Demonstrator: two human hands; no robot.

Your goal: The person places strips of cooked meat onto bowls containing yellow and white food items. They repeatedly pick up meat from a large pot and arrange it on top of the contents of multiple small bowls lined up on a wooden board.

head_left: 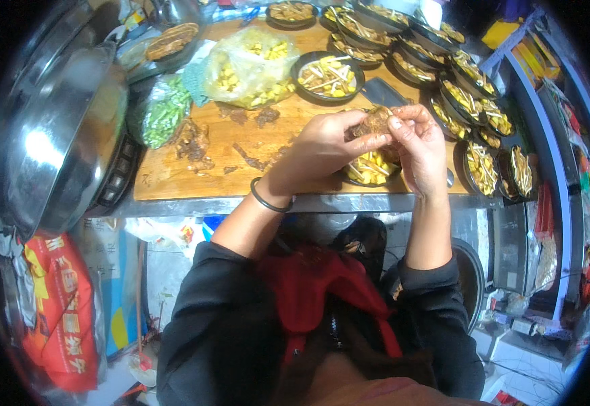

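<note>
Both my hands hold a brown lump of what looks like cooked meat (377,120) between them. My left hand (332,142) closes on its left side with thumb and fingers. At its right side, my right hand (419,141) pinches it between thumb and fingertips. Just below lies a black bowl of yellow chunks and pale strips (370,169), partly hidden by my hands. Torn brown scraps (193,143) are scattered over the wooden board (207,179) to the left. Farther back stands another black bowl with yellow chunks and pale sticks (327,76).
Several filled black bowls (481,168) crowd the right and far side, some stacked. A clear bag of yellow chunks (251,68) and a bag of green pieces (163,111) lie at the back left. A large metal pan (58,142) stands at the left edge.
</note>
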